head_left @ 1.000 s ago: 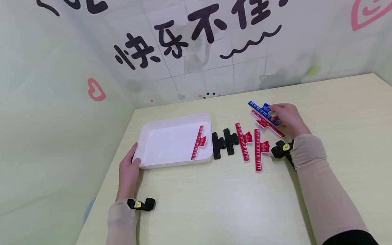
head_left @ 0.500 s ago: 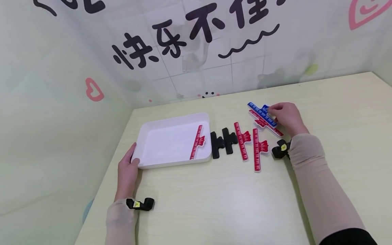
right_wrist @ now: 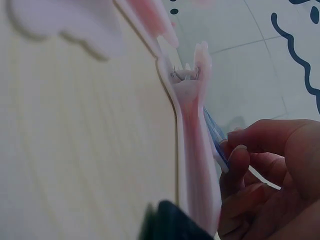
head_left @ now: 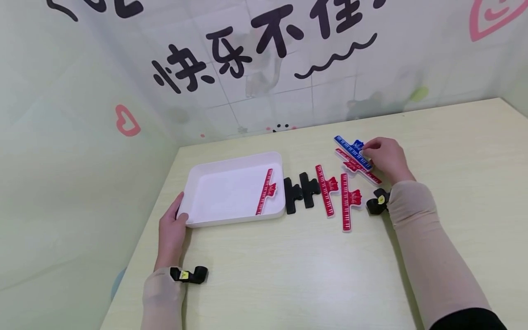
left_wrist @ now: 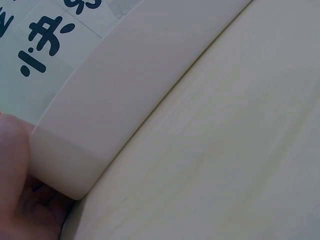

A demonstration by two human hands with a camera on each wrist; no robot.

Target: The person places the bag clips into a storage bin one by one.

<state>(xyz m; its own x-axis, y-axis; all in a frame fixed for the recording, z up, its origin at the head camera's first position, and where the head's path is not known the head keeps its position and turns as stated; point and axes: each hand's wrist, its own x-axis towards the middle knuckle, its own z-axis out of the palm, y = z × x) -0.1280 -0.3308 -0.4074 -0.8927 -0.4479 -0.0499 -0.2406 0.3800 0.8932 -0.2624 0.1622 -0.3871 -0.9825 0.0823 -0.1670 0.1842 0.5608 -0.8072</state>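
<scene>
**Blue clip (head_left: 352, 151) pinched, tray (head_left: 220, 192) held**

Right hand (head_left: 389, 158) pinched the blue clip by its handle, likely the surest hold; clip lay against or over a loose red clip (head_left: 357, 166), couldn't tell which, well right of the tray. Left hand (head_left: 171, 233) gripped the tray's near-left corner, seemingly steadying it. Inside, near the right wall: one boxed red clip (head_left: 264, 192).

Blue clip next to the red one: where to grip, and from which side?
I'd pinch the blue clip by its crown-shaped handle, coming from the person's right. The handle juts from the long bar on the side away from the adjacent red clip, so fingers should have room there. The right hand pinches it there.
</scene>
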